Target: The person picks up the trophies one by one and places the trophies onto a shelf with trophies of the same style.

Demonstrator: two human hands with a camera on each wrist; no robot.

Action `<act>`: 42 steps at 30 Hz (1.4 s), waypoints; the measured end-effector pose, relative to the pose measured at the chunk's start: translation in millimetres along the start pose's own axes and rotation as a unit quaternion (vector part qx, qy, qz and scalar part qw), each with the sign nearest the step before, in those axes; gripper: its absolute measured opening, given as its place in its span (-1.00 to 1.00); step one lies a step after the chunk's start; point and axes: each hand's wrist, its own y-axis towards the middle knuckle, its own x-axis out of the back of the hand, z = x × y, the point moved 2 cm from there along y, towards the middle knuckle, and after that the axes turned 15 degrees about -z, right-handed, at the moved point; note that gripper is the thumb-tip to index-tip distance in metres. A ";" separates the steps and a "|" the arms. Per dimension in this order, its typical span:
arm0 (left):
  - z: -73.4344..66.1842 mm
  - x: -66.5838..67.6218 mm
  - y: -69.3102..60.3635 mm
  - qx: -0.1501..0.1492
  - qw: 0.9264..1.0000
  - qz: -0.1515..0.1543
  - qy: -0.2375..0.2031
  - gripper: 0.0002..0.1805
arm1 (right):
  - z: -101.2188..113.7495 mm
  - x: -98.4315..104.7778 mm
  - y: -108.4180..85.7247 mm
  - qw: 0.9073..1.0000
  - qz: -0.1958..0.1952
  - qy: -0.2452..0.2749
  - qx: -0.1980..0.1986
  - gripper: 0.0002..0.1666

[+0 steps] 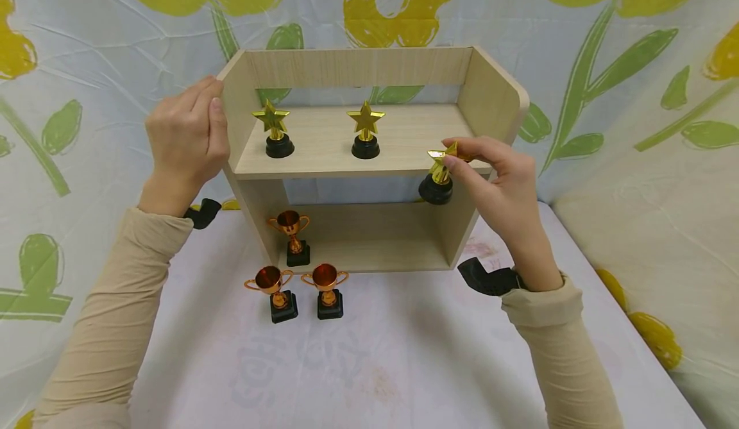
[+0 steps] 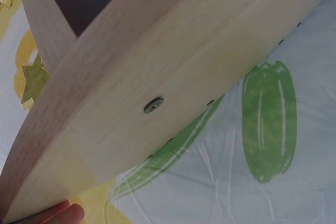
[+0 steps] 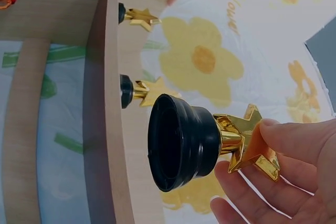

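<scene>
Pinching glossy gold star trophy with round black base (image 1: 437, 183), right hand (image 1: 501, 182) has it tilted near upper-deck front edge of pale wood-grain shelf unit (image 1: 358, 68). Left hand (image 1: 187, 127) grips unit's left edge. Open room right of two matching upright trophies (image 1: 366, 147).

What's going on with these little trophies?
A person's right hand holds a gold star trophy by its star, tilted in the air before the wooden shelf unit, while their left hand grips the unit's left side. Two other star trophies stand on the upper shelf. One copper-coloured cup is on the lower shelf; two more cups stand on the table in front.
</scene>
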 end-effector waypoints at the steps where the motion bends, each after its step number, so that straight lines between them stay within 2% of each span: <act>1: -0.2 -0.2 -0.1 0.002 1.000 -0.002 -0.001 -0.45 | 0.2 0.0 1.2 1.000 0.000 0.003 0.001 -0.79; 7: -0.3 0.0 0.5 0.000 1.000 -0.002 -0.001 -0.45 | 1.2 0.6 6.8 1.000 -0.003 0.012 0.004 -0.81; 23: 0.1 0.2 -0.2 0.000 1.000 0.000 -0.001 -0.44 | -1.2 4.2 22.9 1.000 -0.008 -0.023 -0.004 -0.84; 34: 0.5 -0.7 1.0 -0.001 1.000 -0.003 -0.003 -0.45 | -10.6 5.5 33.3 0.999 -0.003 -0.011 -0.048 -0.84; 42: 0.8 -0.8 0.1 0.003 1.000 -0.002 -0.002 -0.45 | -16.8 6.3 36.7 0.996 0.005 -0.029 -0.080 -0.80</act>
